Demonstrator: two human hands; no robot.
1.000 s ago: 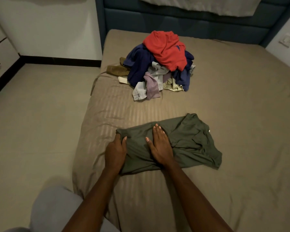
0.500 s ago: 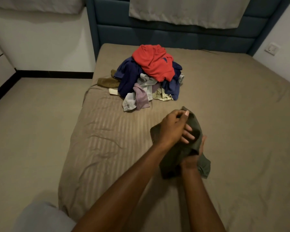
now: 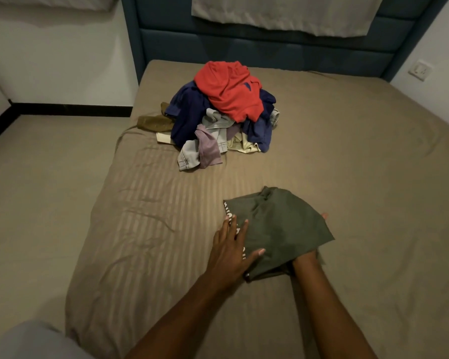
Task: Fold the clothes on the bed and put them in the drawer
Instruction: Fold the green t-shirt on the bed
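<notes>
A folded olive-green garment (image 3: 278, 229) with white lettering along its left edge lies low over the near part of the bed (image 3: 145, 255). My left hand (image 3: 230, 252) rests flat on that left edge, fingers spread. My right hand (image 3: 303, 260) is tucked under the garment's right side, which drapes over it. Only the wrist and one fingertip at the far edge show. A pile of unfolded clothes (image 3: 226, 117) sits further up the bed, with a red shirt (image 3: 228, 92) on top of navy, grey, lilac and cream pieces.
The blue padded headboard (image 3: 257, 47) closes the far end of the bed. The floor (image 3: 42, 177) runs along the left side, below a white wall with a black skirting. A wall socket (image 3: 420, 70) is at the right. No drawer is in view.
The garment lay spread flat under both hands, then was gathered up between them. Now it is folded smaller and further right, with the left hand flat on it and the right hand beneath it.
</notes>
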